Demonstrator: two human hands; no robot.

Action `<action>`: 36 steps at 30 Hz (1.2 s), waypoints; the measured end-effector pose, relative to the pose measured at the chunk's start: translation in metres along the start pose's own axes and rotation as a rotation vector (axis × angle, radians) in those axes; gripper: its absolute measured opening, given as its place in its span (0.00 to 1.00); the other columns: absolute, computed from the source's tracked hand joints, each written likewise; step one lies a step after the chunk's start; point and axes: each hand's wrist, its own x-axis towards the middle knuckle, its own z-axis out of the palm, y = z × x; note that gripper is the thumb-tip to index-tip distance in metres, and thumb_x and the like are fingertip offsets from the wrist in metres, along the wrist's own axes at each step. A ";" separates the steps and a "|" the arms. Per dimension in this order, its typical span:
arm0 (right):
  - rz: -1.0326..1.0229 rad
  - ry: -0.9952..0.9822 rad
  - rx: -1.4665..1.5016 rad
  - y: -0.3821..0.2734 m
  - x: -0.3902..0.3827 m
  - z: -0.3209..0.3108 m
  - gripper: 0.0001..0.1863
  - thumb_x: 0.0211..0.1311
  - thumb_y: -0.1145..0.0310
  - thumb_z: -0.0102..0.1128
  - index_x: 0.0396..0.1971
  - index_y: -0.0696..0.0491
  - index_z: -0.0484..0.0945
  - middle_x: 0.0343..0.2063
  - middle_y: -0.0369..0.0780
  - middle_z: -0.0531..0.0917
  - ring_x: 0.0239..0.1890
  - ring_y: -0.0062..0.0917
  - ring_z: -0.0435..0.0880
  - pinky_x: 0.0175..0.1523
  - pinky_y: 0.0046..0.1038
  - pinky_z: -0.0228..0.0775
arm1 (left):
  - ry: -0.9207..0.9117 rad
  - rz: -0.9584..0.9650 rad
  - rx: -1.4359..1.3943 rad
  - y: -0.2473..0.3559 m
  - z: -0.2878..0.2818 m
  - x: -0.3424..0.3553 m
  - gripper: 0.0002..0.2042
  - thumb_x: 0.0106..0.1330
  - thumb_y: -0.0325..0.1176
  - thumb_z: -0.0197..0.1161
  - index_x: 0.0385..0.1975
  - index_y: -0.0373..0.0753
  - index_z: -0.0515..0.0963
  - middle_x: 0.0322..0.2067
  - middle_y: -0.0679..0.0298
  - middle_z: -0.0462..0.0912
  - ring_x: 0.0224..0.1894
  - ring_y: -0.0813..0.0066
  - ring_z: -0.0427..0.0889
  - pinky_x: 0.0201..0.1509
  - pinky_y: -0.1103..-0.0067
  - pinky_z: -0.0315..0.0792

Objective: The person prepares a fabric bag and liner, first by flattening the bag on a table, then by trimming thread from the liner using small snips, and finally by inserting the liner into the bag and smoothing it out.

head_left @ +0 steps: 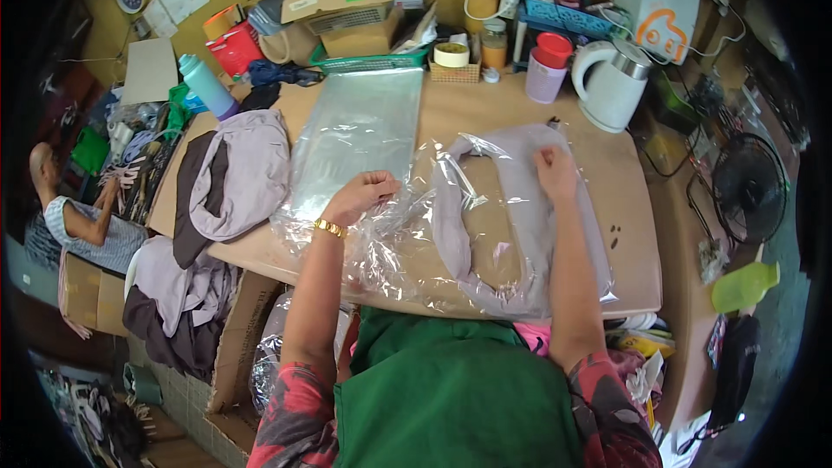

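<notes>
A ring-shaped lavender cloth piece (529, 208) lies flat on the table in front of me, inside a clear plastic bag (407, 247) whose loose film bunches toward the left. My left hand (364, 195) has its fingers closed on the crumpled film at that left side. At the far right part of the cloth ring, my right hand (555, 172) rests with curled fingers gripping its upper end; whether the film lies over these fingers I cannot tell. Beyond my left hand is a stack of flat clear bags (360, 139). Left of it lies another lavender cloth piece (247, 178) with dark brown fabric.
A white electric kettle (614, 87), a lilac cup (548, 74) and a green basket (373, 61) stand along the table's back. A bottle (206, 87) is at the far left. More cloth (182, 295) hangs over a cardboard box (238, 338). A person (82, 217) sits farther left.
</notes>
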 end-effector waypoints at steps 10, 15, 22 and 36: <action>0.021 0.075 0.021 0.010 -0.017 0.023 0.06 0.57 0.67 0.60 0.31 0.54 0.78 0.23 0.42 0.83 0.26 0.35 0.82 0.33 0.34 0.72 | 0.181 -0.061 -0.684 -0.009 0.001 -0.027 0.05 0.66 0.30 0.55 0.29 0.39 0.72 0.20 0.72 0.71 0.19 0.88 0.72 0.20 0.90 0.70; -0.002 0.099 0.095 0.018 -0.015 0.026 0.07 0.58 0.68 0.60 0.32 0.55 0.78 0.22 0.43 0.83 0.23 0.32 0.82 0.32 0.32 0.71 | -0.050 -0.184 -0.328 -0.017 -0.009 -0.043 0.10 0.71 0.38 0.50 0.37 0.38 0.73 0.23 0.69 0.75 0.20 0.84 0.74 0.16 0.87 0.66; 0.005 0.099 0.118 0.036 -0.007 0.030 0.07 0.58 0.68 0.60 0.32 0.56 0.78 0.21 0.43 0.82 0.22 0.32 0.81 0.32 0.31 0.70 | 0.710 0.481 -0.748 -0.012 -0.062 -0.076 0.08 0.65 0.26 0.58 0.38 0.41 0.66 0.39 0.53 0.80 0.44 0.65 0.80 0.44 0.75 0.79; 0.000 0.076 0.090 0.019 -0.009 0.028 0.07 0.58 0.69 0.60 0.31 0.57 0.78 0.21 0.42 0.82 0.22 0.29 0.80 0.32 0.30 0.69 | 0.473 0.069 0.016 -0.051 0.052 -0.107 0.09 0.65 0.36 0.62 0.31 0.37 0.77 0.17 0.72 0.73 0.17 0.91 0.68 0.17 0.87 0.60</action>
